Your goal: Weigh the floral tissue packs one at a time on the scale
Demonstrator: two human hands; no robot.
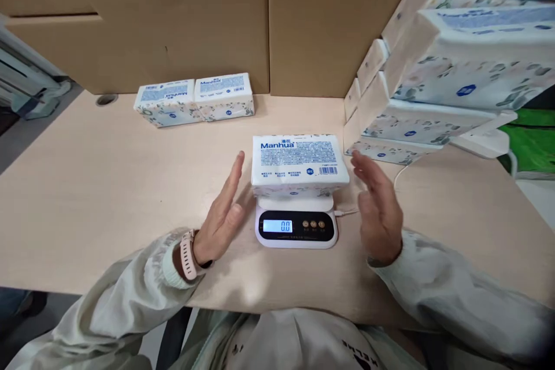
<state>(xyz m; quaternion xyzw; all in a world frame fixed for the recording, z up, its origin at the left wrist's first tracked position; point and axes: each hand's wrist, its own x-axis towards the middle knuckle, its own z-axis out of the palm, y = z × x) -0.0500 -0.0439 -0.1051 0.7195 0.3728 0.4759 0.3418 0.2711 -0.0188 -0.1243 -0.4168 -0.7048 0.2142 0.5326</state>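
Note:
A white tissue pack (299, 163) with blue "Manhua" print rests on a small white digital scale (296, 244), covering most of its platform. The scale's lit display reads 0.0. To the left of the pack, my left hand (221, 215) is held upright with its fingers stretched out, apart from the pack. My right hand (378, 208) stands on the other side, fingers extended and palm toward the pack, also holding nothing. A pale wristband circles my left wrist. A white cable runs from the scale's right side behind my right hand.
Two tissue packs (194, 99) lie end to end at the back left. A tall stack of tissue packs (437, 87) rises on the right. Cardboard boxes (186, 34) form a wall along the table's (108, 196) rear. A round cable hole (106, 100) is at the back left.

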